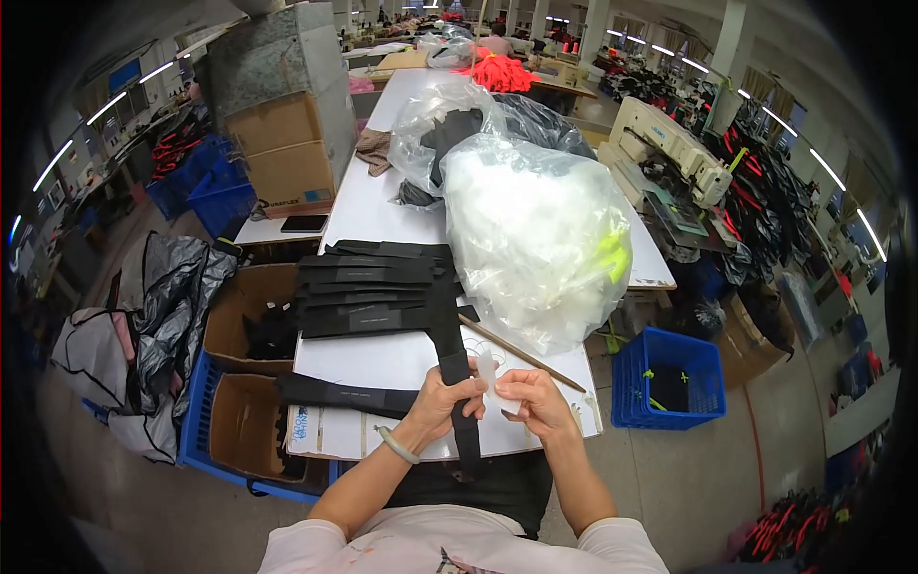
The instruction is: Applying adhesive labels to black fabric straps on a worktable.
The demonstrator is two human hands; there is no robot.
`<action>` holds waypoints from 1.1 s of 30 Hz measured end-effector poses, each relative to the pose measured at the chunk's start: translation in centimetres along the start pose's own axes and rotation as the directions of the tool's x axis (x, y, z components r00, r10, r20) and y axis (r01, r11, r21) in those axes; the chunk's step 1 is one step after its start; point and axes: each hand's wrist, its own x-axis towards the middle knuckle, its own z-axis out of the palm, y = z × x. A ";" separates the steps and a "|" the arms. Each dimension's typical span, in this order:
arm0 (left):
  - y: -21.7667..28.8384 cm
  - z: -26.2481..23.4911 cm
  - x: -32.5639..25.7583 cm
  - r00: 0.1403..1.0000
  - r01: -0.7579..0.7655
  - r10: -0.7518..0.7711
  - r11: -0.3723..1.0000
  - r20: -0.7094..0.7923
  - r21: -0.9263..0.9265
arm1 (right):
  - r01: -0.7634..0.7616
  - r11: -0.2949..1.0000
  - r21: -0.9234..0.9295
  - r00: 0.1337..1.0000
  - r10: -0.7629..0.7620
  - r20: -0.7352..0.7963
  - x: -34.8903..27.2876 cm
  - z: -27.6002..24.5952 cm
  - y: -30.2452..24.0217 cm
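Observation:
At the table's near edge, my left hand (438, 406) is closed on a long black fabric strip (466, 440), whose lower end hangs toward my lap. A small white, translucent piece (487, 368) shows between my two hands. The fingers of my right hand (537, 400) pinch it; whether the left fingertips also hold it I cannot tell. Beyond my left hand lie several black fabric strips (368, 292) in an overlapping row. Another black strip (349, 394) lies apart, nearer to me. A wooden stick (526, 356) rests slantwise beyond my right hand.
A big clear plastic bag (535, 230) with white contents covers the table's right side. Cardboard boxes (251, 407) stand at the left, below table height. On the floor at the right is a blue crate (667, 378). A sewing machine (669, 143) stands farther right.

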 end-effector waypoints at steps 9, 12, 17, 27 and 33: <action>-0.4 0.9 -0.8 0.987 -0.072 0.087 0.991 -0.134 0.113 | 0.392 0.653 -0.648 0.893 -0.439 0.098 -1.5 2.4 1.0; -0.5 1.6 -1.4 0.988 -0.082 0.094 0.992 -0.120 0.100 | 0.389 0.646 -0.657 0.876 -0.480 0.046 -1.7 2.8 1.3; -1.0 1.2 -0.9 0.974 -0.101 0.109 0.994 -0.200 0.052 | 0.456 0.367 -0.811 0.727 -0.679 0.103 -1.4 4.7 1.0; 1.2 -1.8 1.7 0.923 -0.076 -0.106 0.893 -0.371 -0.444 | 0.399 0.553 -0.731 0.884 -0.443 0.148 -3.1 3.7 0.2; 0.3 -0.2 0.4 0.929 -0.117 -0.056 0.894 -0.366 -0.433 | 0.353 0.144 -0.924 0.734 -0.655 0.178 -2.4 5.3 2.5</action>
